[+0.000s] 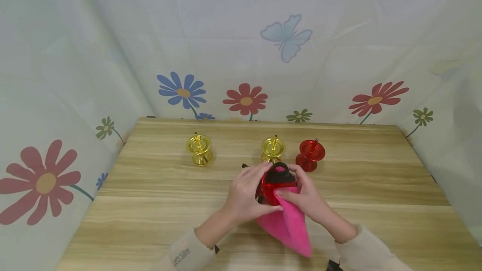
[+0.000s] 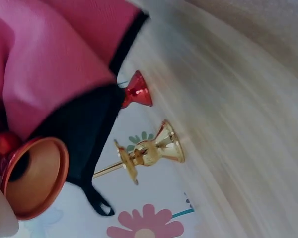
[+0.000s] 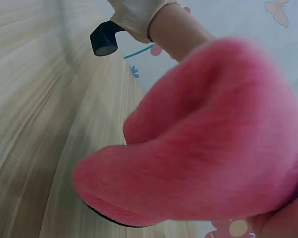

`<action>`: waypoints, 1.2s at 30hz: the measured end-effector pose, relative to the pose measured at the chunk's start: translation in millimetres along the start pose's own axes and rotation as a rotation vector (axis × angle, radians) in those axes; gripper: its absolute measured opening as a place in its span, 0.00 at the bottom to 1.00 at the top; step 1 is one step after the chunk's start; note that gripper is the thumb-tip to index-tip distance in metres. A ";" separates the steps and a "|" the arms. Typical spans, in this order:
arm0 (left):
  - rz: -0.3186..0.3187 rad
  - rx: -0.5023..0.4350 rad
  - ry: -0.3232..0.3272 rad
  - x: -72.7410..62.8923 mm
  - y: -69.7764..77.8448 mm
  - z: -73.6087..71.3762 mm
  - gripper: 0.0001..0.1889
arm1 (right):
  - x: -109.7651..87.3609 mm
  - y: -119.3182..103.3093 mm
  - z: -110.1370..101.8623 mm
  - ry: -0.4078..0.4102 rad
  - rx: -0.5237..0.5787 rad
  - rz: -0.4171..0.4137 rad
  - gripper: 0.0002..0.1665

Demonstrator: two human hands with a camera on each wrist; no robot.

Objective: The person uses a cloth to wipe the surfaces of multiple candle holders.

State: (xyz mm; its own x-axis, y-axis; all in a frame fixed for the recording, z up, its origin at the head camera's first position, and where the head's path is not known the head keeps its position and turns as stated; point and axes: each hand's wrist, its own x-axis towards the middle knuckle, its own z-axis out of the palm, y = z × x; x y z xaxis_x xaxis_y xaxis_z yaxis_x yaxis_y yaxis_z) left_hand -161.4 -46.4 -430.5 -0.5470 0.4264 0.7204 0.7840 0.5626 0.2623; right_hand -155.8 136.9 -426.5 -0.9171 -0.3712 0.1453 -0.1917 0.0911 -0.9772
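Above the table's middle, my left hand (image 1: 244, 193) holds a shiny red candle holder (image 1: 269, 191). Its flared round foot and hollow underside show in the left wrist view, where the candle holder (image 2: 44, 176) is tilted. A pink cloth (image 1: 290, 229) with black edging and a small black loop is gripped by my right hand (image 1: 306, 198), its thumb pressing the fabric against the red metal. In the right wrist view the folded cloth (image 3: 203, 144) fills the middle and hides most of the candle holder.
Toward the back of the wooden table (image 1: 150, 204) stand a gold candle holder (image 1: 199, 149) at left, another gold one (image 1: 273, 147) just beyond my hands, and a second red one (image 1: 310, 154) to its right. A flower-printed curtain (image 1: 218, 45) hangs behind.
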 end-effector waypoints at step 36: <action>-0.384 -0.745 -0.372 -0.4 -16.7 -11.7 0.31 | -1.4 -9.7 -14.5 -0.002 -0.149 -0.056 0.22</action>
State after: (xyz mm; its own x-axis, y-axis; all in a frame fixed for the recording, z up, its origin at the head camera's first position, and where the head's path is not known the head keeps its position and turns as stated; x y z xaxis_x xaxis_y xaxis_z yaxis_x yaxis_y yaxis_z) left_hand -170.9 -64.3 -427.6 -0.7670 0.5777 0.2794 0.4452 0.1655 0.8800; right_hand -157.7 149.9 -415.0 -0.9028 -0.3813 0.1986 -0.2927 0.2065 -0.9337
